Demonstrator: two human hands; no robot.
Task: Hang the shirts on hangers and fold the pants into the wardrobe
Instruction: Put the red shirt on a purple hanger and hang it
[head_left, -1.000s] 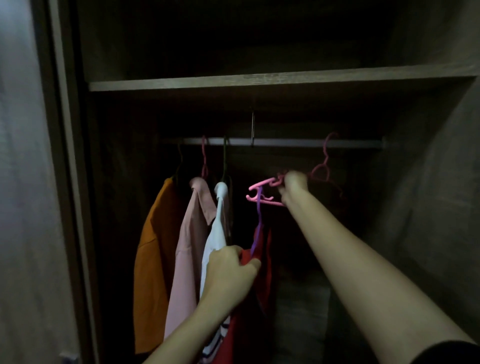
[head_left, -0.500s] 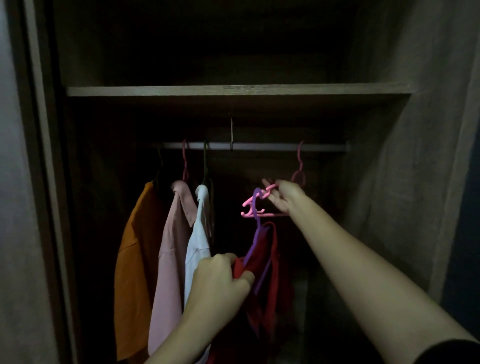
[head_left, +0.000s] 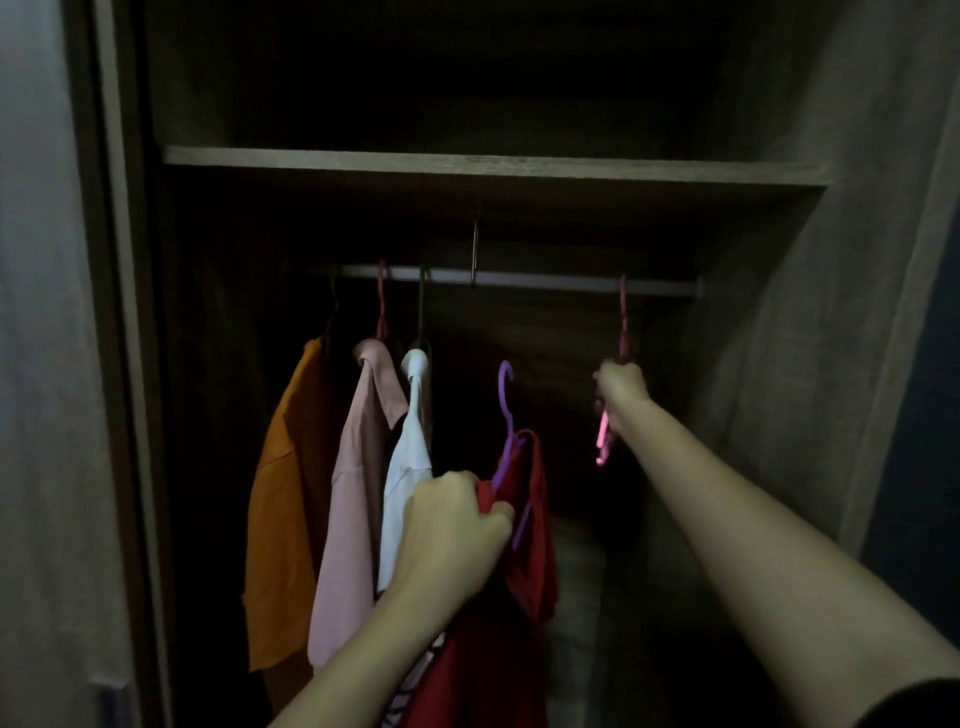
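Note:
Inside the dark wardrobe a metal rail (head_left: 545, 283) carries three hung shirts at the left: orange (head_left: 283, 499), pink (head_left: 353, 493) and white (head_left: 408, 467). My left hand (head_left: 452, 530) grips a red shirt (head_left: 524, 571) on a purple hanger (head_left: 506, 410), whose hook stands free below the rail. My right hand (head_left: 621, 395) is stretched to the right and holds pink hangers (head_left: 602, 441) that dangle below a pink hook (head_left: 623, 322) on the rail.
A wooden shelf (head_left: 493, 166) runs above the rail. The wardrobe's side wall (head_left: 810, 338) is close on the right, the door frame (head_left: 119, 364) on the left. A striped cloth (head_left: 410, 691) shows below my left forearm.
My right hand has carried the pink hangers from the middle over to the right end of the rail. The purple hook now stands free; the red shirt has stayed about where it was.

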